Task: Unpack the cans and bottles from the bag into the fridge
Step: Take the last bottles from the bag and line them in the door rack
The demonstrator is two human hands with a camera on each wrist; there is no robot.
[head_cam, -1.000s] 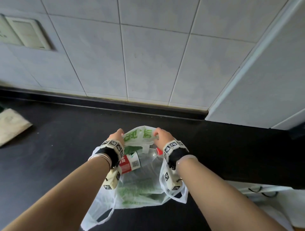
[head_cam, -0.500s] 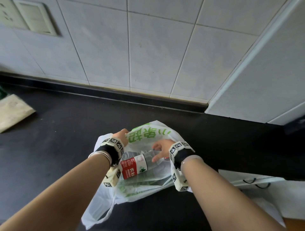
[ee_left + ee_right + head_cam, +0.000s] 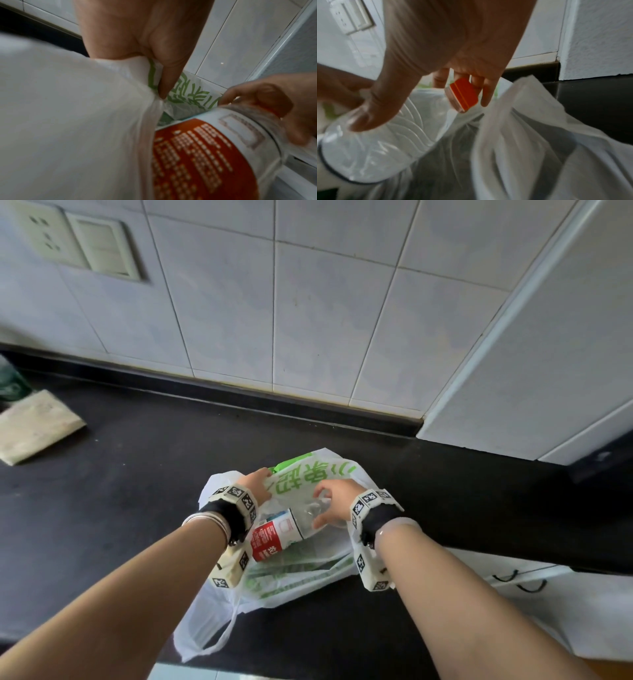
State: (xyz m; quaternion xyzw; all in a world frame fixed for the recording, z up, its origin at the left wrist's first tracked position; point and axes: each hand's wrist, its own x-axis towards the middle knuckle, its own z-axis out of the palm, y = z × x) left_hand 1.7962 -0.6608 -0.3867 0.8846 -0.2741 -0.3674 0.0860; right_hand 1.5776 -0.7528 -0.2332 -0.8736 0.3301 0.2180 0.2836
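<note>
Clear ribbed plastic water bottle [image 3: 291,529] with a red-and-white label lies on its side in the mouth of the thin white plastic bag with green print [image 3: 308,573], which rests on the black countertop [image 3: 120,491]. Its long axis runs from about 8 o'clock, label end under the left wrist, to 2 o'clock, where the red cap [image 3: 464,94] points toward the tiled wall [image 3: 325,320]. The right hand [image 3: 337,501] is the nearer: it arches over the neck and shoulder, thumb pressed on the clear body, fingers curling round the cap end, a grasp that looks half-formed. The left hand [image 3: 255,487] pinches the bag's rim at 10 o'clock of the bottle, holding the mouth wide.

Half a second back the right fingers only brushed the neck; now they wrap further round it, and the bottle has more of its label clear of the bag. The left hand's pinch has stayed put.

Any lift should probably run along that axis, cap first.
</note>
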